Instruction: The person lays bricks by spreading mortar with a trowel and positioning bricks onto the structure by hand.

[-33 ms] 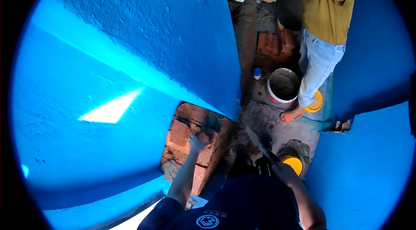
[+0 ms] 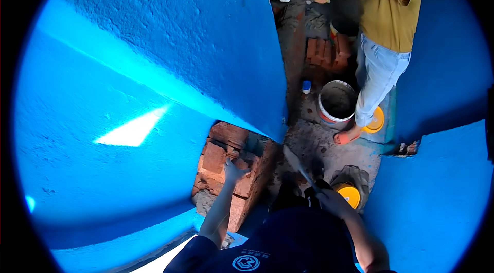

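My left hand [image 2: 235, 172] reaches into the brickwork opening, its fingers and thumb around a reddish brick [image 2: 241, 163]. Rows of bricks [image 2: 213, 157] lie beside and under that hand, with rough grey mortar [image 2: 205, 202] at the near left of them. My right hand [image 2: 334, 203] is closed round the handle of a trowel [image 2: 295, 162]. The trowel's long pale blade points away and to the left, apart from the bricks, above the dim floor by my feet. Part of the handle is hidden in shadow and by the hand.
Blue walls [image 2: 154, 41] flank the narrow floor [image 2: 334, 157]. A mortar bucket [image 2: 337, 100] stands by a co-worker [image 2: 387, 21], near a yellow lid [image 2: 374, 119] and a small blue-and-white container [image 2: 306, 86]. A yellow-topped bucket [image 2: 348, 196] sits beside my right hand. Stacked bricks [image 2: 327, 51] lie farther off.
My right hand and the trowel have shifted slightly left and away from me. My left hand stays at the brick, almost unmoved.
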Available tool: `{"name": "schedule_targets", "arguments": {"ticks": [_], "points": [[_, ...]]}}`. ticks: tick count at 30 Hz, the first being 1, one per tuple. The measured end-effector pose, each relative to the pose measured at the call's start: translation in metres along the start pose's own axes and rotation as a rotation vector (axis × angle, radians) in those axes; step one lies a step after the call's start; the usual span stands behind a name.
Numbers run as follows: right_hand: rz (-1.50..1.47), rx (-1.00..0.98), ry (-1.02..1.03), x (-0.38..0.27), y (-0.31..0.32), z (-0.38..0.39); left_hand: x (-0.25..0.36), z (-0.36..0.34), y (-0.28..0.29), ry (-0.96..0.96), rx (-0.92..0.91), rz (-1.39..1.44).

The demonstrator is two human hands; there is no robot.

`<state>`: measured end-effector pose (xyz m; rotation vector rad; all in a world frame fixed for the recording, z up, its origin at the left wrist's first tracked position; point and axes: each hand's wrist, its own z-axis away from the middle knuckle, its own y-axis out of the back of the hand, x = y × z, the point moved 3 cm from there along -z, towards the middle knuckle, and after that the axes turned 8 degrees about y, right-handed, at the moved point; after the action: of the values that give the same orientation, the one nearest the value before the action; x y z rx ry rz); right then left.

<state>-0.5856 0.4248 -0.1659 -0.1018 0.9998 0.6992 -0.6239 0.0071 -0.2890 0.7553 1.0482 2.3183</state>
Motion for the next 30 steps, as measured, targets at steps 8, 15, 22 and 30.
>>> {"name": "schedule_targets", "arguments": {"ticks": [8, 15, 22, 30], "points": [[-0.915, -0.468, -0.274, -0.095, -0.091, -0.156, -0.044, 0.032, 0.02, 0.108, -0.059, 0.123], [-1.139, -0.376, -0.469, -0.072, -0.1, -0.201, -0.086, 0.06, 0.038, 0.179, 0.042, 0.08], [-1.026, -0.249, -0.534, -0.09, -0.094, -0.171, -0.098, 0.065, 0.042, 0.183, 0.049, 0.25], [-0.971, -0.359, -0.481, -0.069, -0.094, -0.17, -0.04, 0.045, 0.059, 0.122, -0.026, 0.177]]}}
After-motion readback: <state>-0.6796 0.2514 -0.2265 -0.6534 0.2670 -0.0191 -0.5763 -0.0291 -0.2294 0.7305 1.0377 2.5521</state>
